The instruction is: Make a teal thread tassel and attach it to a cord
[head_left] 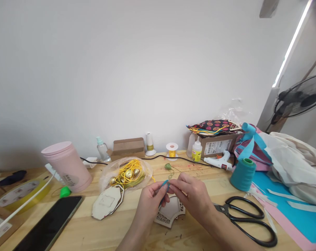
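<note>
Both hands meet above the middle of the wooden table. My left hand [155,196] pinches a small piece of blue cord [165,182] between thumb and fingers. Fingertips of my right hand [187,191] are closed on the same blue cord from the other side. Beneath the hands lies a fan-shaped pale wooden piece [170,212] with cut-out patterns, partly covered by them. A small green ball of thread [168,166] sits just beyond the fingertips.
Black-handled scissors [245,216] lie beside the right forearm. A teal thread cone [243,176], glue gun [220,161] and glue bottle [197,150] stand behind. Leftward are a phone [50,223], pink tumbler [69,169], octagonal board [107,202] and bag of yellow cords [130,172].
</note>
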Demonstrator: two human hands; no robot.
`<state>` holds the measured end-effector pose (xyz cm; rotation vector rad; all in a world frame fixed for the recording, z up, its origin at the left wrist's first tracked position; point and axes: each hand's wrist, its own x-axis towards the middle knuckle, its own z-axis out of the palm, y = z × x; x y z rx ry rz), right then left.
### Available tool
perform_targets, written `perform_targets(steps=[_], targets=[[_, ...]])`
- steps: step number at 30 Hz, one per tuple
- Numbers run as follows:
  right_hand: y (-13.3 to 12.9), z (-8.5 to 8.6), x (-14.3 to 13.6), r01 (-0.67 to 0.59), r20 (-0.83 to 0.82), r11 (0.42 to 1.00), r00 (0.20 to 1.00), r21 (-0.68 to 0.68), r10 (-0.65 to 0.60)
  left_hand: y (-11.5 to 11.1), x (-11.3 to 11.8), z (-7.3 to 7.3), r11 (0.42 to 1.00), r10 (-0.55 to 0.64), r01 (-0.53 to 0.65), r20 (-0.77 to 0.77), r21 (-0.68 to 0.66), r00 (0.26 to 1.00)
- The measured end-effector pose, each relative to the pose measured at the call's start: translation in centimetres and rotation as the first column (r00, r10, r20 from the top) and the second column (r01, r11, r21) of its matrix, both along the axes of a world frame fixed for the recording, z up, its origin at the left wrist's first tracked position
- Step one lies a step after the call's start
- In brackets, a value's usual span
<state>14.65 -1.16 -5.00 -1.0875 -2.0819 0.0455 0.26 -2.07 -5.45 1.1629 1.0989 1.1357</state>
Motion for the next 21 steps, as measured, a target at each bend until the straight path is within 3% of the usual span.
perform_targets(steps=[6,13,15,21], targets=[[0.5,0.0,0.3,-0.037,-0.119,0.997,0.993,-0.068,0.029,0.1,-0.1,-0.1,1.0,0.02,-0.02,-0.023,-0.004,1.0],[0.8,0.9,0.4,-0.246,-0.366,0.938,0.919,-0.242,0.147,0.3,-0.4,-0.6,1.0,0.019,-0.018,-0.053,0.023,0.998],[0.7,1.0,0.4,-0.273,-0.336,0.924,0.925,-0.269,0.175,0.2,-0.3,-0.5,0.999,0.011,-0.007,-0.078,0.048,0.997],[0.4,0.5,0.4,-0.143,-0.171,0.944,0.981,-0.296,0.095,0.1,-0.2,-0.5,0.993,-0.022,0.045,-0.195,0.113,0.981]])
